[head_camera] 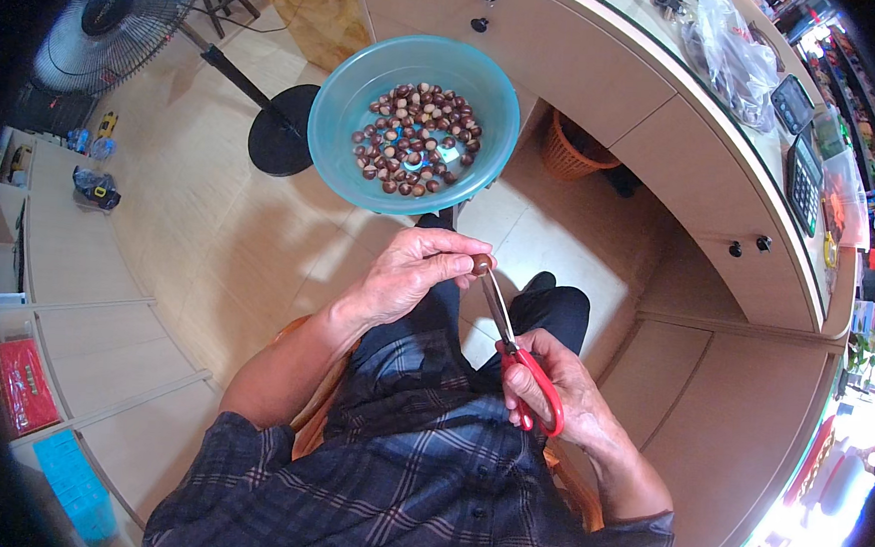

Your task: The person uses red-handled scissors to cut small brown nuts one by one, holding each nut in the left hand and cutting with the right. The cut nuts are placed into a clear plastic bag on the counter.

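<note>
My left hand [423,269] pinches one glossy brown chestnut [482,264] between thumb and fingers, above my lap. My right hand [554,390] grips red-handled scissors [503,311] by their loops. The blades point up and away from me, and their tips meet the chestnut's lower right side. How far the blades are parted at the tips is hard to tell. Beyond my hands stands a translucent teal plastic basin [404,200] with many chestnuts [416,133] on its bottom, brown with pale patches. A few small white and blue pieces show among them.
A black standing fan [108,13] with a round base [281,130] is left of the basin. An orange wastebasket [571,154] sits beneath the curved counter [644,90] at right, which holds a calculator [804,183] and a plastic bag [732,62]. Low cabinets [86,252] line the left.
</note>
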`<act>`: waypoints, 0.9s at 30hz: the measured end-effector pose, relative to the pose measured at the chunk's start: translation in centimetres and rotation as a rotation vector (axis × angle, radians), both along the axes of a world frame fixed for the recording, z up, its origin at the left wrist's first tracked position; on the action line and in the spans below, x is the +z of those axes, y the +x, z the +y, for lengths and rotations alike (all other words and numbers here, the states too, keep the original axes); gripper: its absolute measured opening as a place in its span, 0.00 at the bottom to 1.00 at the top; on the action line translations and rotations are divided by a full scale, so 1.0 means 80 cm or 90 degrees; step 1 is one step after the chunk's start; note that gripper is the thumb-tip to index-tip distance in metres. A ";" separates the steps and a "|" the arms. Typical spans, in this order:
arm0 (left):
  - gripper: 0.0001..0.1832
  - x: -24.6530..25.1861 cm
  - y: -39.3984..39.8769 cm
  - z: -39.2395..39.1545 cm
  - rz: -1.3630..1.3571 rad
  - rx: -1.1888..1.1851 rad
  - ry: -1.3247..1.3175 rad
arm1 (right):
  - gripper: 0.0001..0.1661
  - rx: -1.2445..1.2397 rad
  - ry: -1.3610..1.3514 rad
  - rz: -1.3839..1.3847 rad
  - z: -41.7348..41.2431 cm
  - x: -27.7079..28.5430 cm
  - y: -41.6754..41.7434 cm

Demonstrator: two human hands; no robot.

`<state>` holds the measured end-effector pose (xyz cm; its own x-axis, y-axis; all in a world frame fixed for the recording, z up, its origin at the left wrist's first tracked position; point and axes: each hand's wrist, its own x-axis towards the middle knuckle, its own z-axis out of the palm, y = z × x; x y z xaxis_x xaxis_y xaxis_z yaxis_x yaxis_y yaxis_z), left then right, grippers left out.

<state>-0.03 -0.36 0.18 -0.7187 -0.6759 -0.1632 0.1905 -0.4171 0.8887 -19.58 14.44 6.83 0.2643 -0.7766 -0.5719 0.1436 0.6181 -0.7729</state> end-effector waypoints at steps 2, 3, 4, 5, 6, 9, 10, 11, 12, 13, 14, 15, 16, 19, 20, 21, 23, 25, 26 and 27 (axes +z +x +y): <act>0.14 -0.002 0.000 -0.001 -0.011 0.004 -0.004 | 0.32 0.002 0.003 -0.001 0.000 0.001 0.000; 0.14 -0.003 0.000 -0.001 -0.017 0.006 -0.006 | 0.32 0.005 0.005 -0.001 0.000 0.002 0.000; 0.13 -0.003 0.000 0.000 -0.023 0.009 -0.010 | 0.32 0.008 0.007 -0.001 0.000 0.002 0.000; 0.13 -0.002 0.000 0.000 -0.028 0.012 -0.015 | 0.32 0.007 0.005 -0.004 0.000 0.001 0.000; 0.13 -0.001 -0.001 0.000 -0.033 0.014 -0.020 | 0.32 0.005 0.003 -0.006 0.000 0.001 0.001; 0.13 0.002 0.000 0.000 -0.059 0.004 -0.044 | 0.28 -0.004 0.022 -0.018 -0.001 0.005 0.002; 0.13 0.003 0.000 -0.001 -0.062 0.001 -0.054 | 0.26 -0.008 0.033 -0.022 -0.002 0.006 0.002; 0.13 0.004 0.000 -0.001 -0.064 -0.002 -0.064 | 0.28 -0.003 0.025 -0.020 -0.001 0.004 0.002; 0.13 0.005 0.000 -0.001 -0.068 -0.005 -0.074 | 0.30 0.003 0.017 -0.018 0.000 0.002 0.001; 0.13 0.005 0.000 -0.001 -0.071 -0.012 -0.076 | 0.33 0.008 0.009 -0.016 0.001 0.000 0.001; 0.13 0.006 0.000 -0.001 -0.075 -0.019 -0.079 | 0.33 0.011 0.007 -0.012 0.001 0.000 0.001; 0.13 0.006 0.000 -0.001 -0.078 -0.026 -0.081 | 0.33 0.013 0.006 -0.009 0.000 0.001 0.002; 0.13 0.005 0.001 -0.001 -0.077 -0.026 -0.080 | 0.33 0.015 0.004 -0.006 0.000 0.001 0.002; 0.12 0.005 0.000 -0.001 -0.072 -0.027 -0.078 | 0.32 0.009 0.007 -0.014 0.001 -0.002 0.002; 0.12 0.006 -0.001 -0.001 -0.070 -0.028 -0.079 | 0.32 0.001 0.015 -0.024 0.001 -0.003 0.002; 0.12 0.007 -0.001 -0.001 -0.069 -0.027 -0.079 | 0.32 -0.006 0.022 -0.035 0.002 -0.005 0.002; 0.12 0.005 0.000 -0.002 -0.058 -0.028 -0.078 | 0.32 -0.017 0.031 -0.047 0.002 -0.006 0.003; 0.12 0.005 0.001 -0.002 -0.051 -0.029 -0.076 | 0.31 -0.028 0.035 -0.050 0.003 -0.006 0.004; 0.12 0.005 0.001 -0.002 -0.049 -0.029 -0.075 | 0.28 -0.035 0.042 -0.054 0.003 -0.004 0.005; 0.12 0.005 0.002 -0.002 -0.048 -0.028 -0.073 | 0.25 -0.041 0.048 -0.058 0.002 -0.002 0.006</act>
